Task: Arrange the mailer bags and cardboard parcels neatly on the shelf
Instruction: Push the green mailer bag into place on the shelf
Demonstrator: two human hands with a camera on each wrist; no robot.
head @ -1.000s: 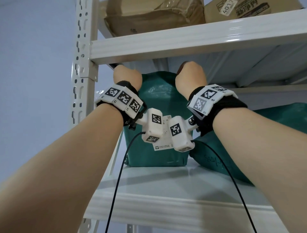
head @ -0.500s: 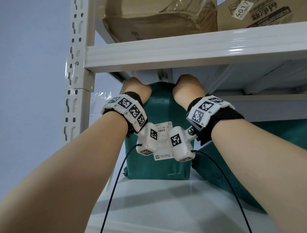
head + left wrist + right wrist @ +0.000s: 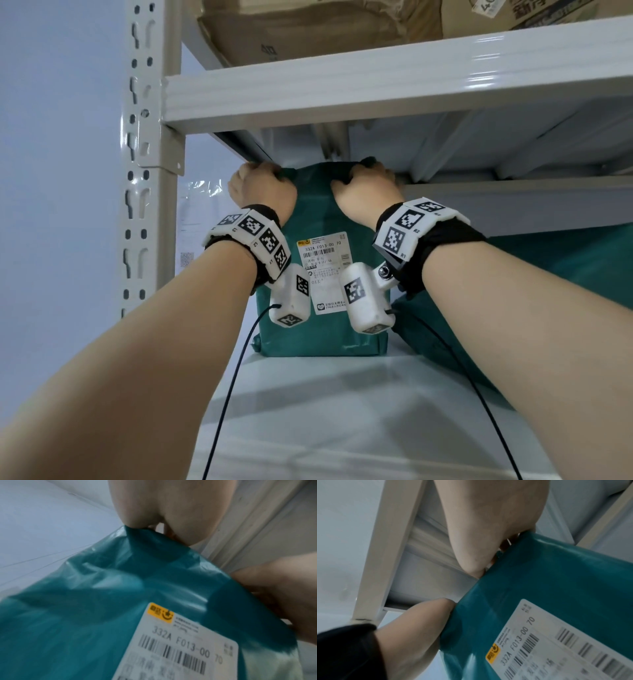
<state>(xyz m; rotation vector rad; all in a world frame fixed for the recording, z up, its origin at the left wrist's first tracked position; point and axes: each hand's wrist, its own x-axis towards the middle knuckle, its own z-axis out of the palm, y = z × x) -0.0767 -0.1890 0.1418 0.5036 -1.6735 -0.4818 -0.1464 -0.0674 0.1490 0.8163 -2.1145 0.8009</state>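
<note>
Green mailer bag is standing upright on the shelf (label facing out), hanging below the left hand and right hand gripping its top corners.

Parcel storeroom: metal racking, labelled green mailers, cardboard boxes.
</note>
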